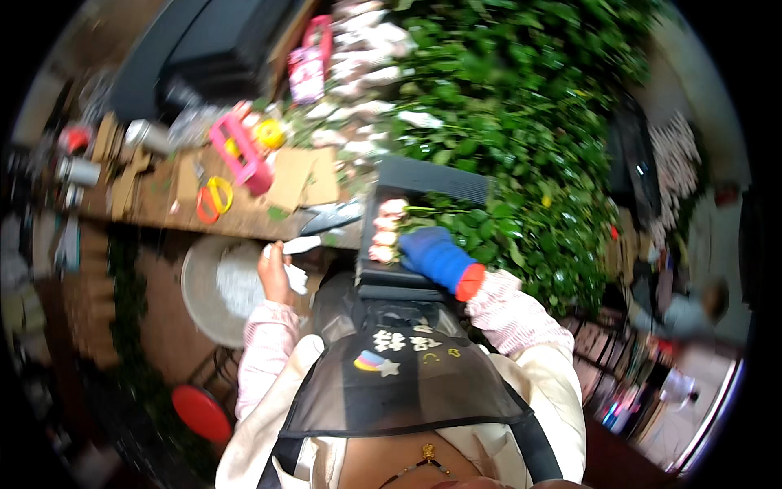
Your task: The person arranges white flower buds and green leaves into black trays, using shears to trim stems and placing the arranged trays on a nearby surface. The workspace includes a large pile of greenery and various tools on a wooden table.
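Head view shows your right hand, in its blue glove, pressed down flat on the rose stems inside the black tray, nothing gripped. The pink rose heads are stacked along the tray's left edge and the stems run rightward toward the greenery. Your left hand is clenched around a white tool near the workbench's front edge, so the gloved hand is far nearer the roses.

A flower shop: heaped green foliage, wrapped rose bundles (pale pink), a cluttered workbench.
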Demonstrator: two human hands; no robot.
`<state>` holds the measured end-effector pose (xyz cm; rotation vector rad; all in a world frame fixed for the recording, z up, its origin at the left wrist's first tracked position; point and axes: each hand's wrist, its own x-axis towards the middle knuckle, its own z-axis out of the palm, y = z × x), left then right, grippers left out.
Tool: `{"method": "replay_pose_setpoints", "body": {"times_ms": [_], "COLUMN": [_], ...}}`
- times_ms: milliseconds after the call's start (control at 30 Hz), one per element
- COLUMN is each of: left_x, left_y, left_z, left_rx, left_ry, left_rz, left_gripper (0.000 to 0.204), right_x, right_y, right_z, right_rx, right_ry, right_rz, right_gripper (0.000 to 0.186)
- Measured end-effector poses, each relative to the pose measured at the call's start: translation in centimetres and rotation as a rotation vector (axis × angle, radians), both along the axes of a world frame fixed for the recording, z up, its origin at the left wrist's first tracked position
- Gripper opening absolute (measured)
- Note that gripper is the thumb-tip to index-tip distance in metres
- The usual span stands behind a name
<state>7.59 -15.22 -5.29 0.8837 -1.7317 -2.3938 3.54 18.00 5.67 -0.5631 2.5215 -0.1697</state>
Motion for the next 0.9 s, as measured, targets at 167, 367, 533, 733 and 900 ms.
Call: {"method": "replay_pose_setpoints", "body": {"times_ms": [167, 367, 533, 733, 900], "left_x": [8.2, 4.6, -4.1, -7.2, -7.2], "left_y": [-14.8, -5.3, 7.5, 11.2, 11.0], "left_z": [-4.7, 0.0, 4.9, 2.5, 2.0], "left_rx": [-1.457, -1.103, -0.680, -0.596, -0.660], "left_ry": [-0.544, -0.118, 0.219, 0.346, 0.323], "left_rz": [-0.338, -0.592, -0.879, -1.226, -1.269], "left_gripper": [0.036, 0.041, 0.073, 0.107, 0.110], "right_x": [-0.2, -1.0, -2.0, -0.7, 0.4], "right_y": [0.5, 0.4, -0.4, 1.5, 1.7], "right_z": [-3.0, -2.6, -2.5, 0.4, -1.0], "right_rx": [0.082, 0.180, 0.266, -0.010, -0.094], "right_ry": [-0.001, -0.033, -0.101, -0.002, 0.129], "right_rz": [0.140, 0.331, 0.394, 0.107, -0.127], "right_gripper": [0.032, 0.012, 0.013, 0.020, 0.027]}}
